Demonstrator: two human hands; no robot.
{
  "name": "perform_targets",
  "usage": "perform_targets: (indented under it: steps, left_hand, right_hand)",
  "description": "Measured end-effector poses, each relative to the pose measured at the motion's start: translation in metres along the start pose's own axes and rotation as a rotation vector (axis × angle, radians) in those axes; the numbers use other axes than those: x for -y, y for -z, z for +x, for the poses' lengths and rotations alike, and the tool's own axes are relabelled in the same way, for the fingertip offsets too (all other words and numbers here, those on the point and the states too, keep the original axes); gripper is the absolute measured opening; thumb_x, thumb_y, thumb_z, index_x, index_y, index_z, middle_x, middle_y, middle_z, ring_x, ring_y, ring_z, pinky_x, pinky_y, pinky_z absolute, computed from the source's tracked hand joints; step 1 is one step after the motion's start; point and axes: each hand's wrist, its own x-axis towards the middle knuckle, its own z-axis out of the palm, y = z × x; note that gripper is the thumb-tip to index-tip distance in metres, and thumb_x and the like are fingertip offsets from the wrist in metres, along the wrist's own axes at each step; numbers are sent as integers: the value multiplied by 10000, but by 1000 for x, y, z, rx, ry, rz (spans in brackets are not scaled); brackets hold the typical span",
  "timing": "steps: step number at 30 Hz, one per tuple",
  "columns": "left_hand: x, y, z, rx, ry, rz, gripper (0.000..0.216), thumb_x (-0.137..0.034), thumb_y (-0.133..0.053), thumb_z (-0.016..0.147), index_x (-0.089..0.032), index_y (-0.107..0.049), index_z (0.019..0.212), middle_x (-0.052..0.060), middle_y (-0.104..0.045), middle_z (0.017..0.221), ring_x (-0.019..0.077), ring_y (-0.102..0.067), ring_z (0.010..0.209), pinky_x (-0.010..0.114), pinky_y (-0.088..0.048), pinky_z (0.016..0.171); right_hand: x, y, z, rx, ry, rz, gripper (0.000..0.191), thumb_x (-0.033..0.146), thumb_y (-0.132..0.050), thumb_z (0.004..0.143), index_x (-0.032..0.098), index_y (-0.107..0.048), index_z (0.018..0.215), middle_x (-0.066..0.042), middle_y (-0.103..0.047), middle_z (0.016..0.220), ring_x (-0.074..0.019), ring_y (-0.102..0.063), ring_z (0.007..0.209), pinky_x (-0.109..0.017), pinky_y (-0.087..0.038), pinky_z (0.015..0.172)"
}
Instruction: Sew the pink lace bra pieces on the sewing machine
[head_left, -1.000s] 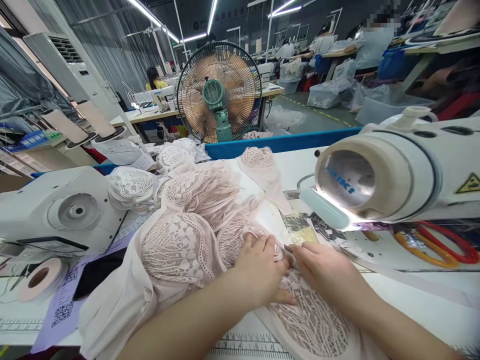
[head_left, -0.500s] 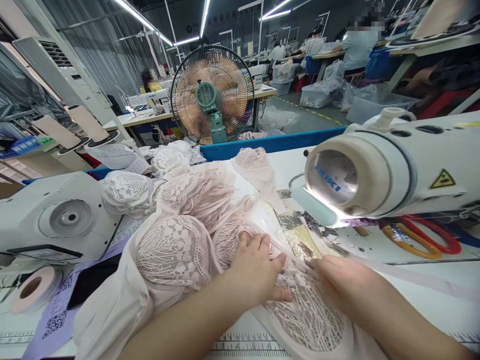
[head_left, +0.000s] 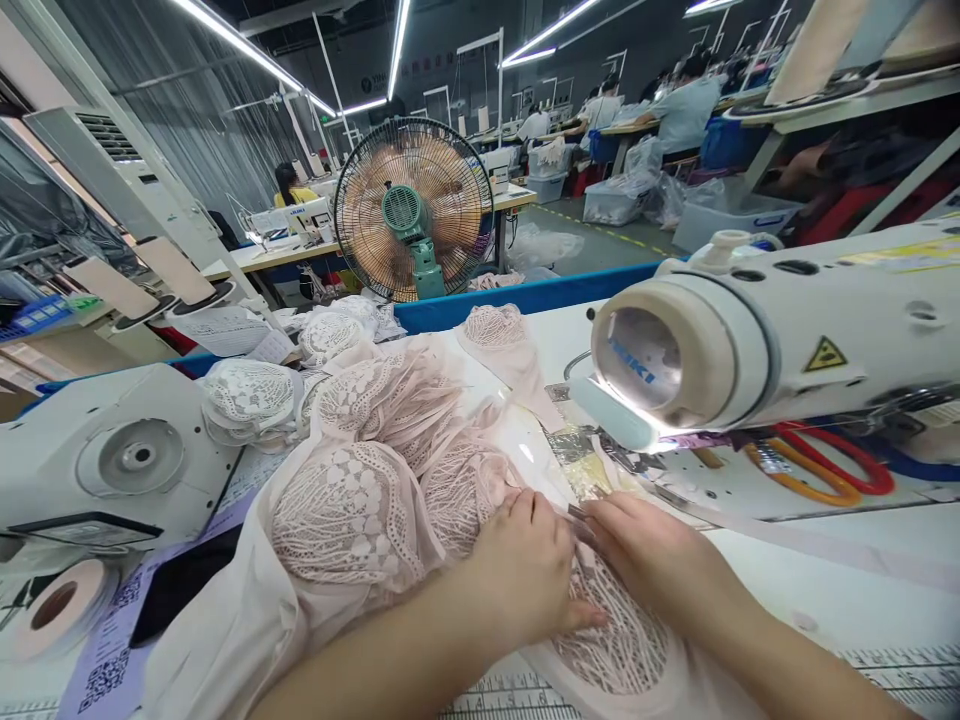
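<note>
A pale pink lace garment piece [head_left: 615, 640] lies on the white sewing table [head_left: 825, 600] in front of me. My left hand [head_left: 529, 575] rests flat on it, fingers stretched out and pressing the lace down. My right hand [head_left: 637, 545] lies beside it, fingers together on the lace edge, pointing toward the needle area of the white sewing machine [head_left: 750, 340]. A heap of pink lace pieces [head_left: 375, 470] is bunched just left of my left hand.
A second white machine [head_left: 112, 460] stands at the left, with a tape roll [head_left: 56, 605] and QR-code sheets [head_left: 105, 660] before it. Red and orange scissors [head_left: 817, 475] lie under the machine arm. A fan [head_left: 409, 210] stands behind the table's blue edge. Other people work at far tables.
My right hand has moved back left, close to my left hand at the lace edge. The view has tilted down and shifted slightly; the lace has bunched a little nearer the machine.
</note>
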Motion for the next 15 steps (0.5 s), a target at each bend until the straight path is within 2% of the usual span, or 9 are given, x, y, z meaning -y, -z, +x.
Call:
perform_targets:
  steps: [3, 5, 15]
  left_hand:
    - [0, 1, -4, 29, -20, -42, 857, -644, -429, 785, -82, -243, 1404, 250, -239, 1433, 385, -188, 1332, 494, -198, 1078]
    - [0, 1, -5, 58, -29, -50, 841, -637, -428, 790, -113, -225, 1415, 247, -187, 1452, 391, -143, 1344, 509, -164, 1082]
    - [-1, 2, -3, 98, -4, -39, 827, -659, -430, 775, -157, -257, 1410, 239, -181, 1458, 390, -118, 1350, 510, -141, 1083]
  right_hand:
    - [3, 0, 3, 34, 3, 0, 195, 202, -384, 858, 226, -570, 804, 3, -531, 664, -141, -503, 545, -239, -272, 440]
    - [5, 0, 5, 47, 13, -4, 196, 194, -392, 853, 224, -586, 840, 4, -527, 661, -148, -512, 558, -241, -264, 445]
    - [-3, 1, 2, 53, 153, -32, 193, 83, -441, 762, 179, -609, 754, -4, -484, 601, -156, -466, 530, -258, -271, 481]
